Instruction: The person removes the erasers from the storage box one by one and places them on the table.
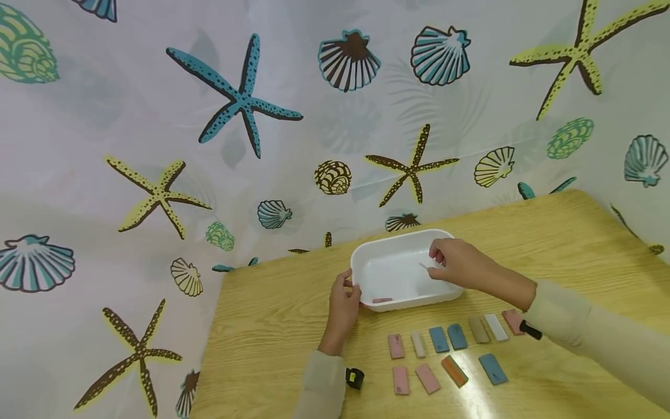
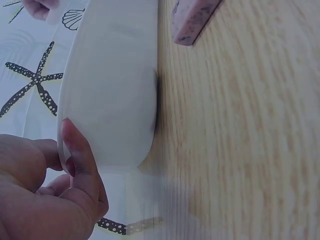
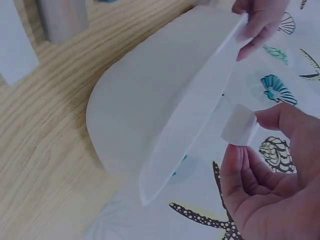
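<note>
A white plastic basin (image 1: 395,270) stands on the wooden table, with a pink eraser (image 1: 382,300) lying inside by its near wall. At its left end, my left hand (image 1: 344,299) grips the rim; the left wrist view shows fingers (image 2: 80,150) and thumb on either side of the edge. Over the right part of the basin, my right hand (image 1: 458,263) pinches a small white eraser (image 3: 240,125) between thumb and fingertips. The eraser is held above the rim, apart from the basin.
In front of the basin lie several erasers in two loose rows: pink ones (image 1: 396,346), blue ones (image 1: 492,369), a white one (image 1: 495,327), a tan one (image 1: 478,330) and an orange-and-green one (image 1: 454,371). A shell-patterned curtain (image 1: 293,174) hangs behind the table (image 1: 272,326).
</note>
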{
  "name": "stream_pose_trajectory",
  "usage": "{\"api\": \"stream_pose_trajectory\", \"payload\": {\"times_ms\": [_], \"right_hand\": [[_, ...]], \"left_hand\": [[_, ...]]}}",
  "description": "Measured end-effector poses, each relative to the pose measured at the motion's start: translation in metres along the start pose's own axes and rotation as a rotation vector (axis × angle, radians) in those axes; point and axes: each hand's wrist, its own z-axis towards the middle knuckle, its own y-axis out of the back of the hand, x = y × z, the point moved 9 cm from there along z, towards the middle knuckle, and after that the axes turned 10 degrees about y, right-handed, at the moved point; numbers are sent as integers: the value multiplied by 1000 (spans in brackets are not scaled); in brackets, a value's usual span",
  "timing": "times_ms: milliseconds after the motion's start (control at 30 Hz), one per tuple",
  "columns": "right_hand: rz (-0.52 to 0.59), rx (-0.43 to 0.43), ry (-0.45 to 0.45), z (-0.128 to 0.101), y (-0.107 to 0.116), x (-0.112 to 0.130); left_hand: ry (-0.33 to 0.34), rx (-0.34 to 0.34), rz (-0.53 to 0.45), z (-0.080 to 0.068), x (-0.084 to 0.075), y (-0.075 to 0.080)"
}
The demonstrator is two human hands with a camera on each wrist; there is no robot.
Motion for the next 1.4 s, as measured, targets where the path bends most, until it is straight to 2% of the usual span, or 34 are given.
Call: {"api": "stream_pose_trajectory", "payload": {"times_ms": [167,433,600,767,900,1100,1400], "right_hand": [[50,-6,-76,-28,15,-3],[70,-11,-163,-69,30,-21],[65,9,-188,-90,34,-29],[47,17,-203,-108,37,-35],[55,49,-226,-125,30,-41],[104,104,-276,-153,8,-49],[136,125,-355,-182,-10,-64]], "left_hand": [[14,4,-3,0,1,0],[28,-11,19,-3,-1,2],[45,-11,23,-2,2,1],[16,-7,27,-2,-1,-1],[3,2,25,-3,-3,-2],[16,-7,6,-3,-1,0],[12,-3,4,-2,-2,-2]]}}
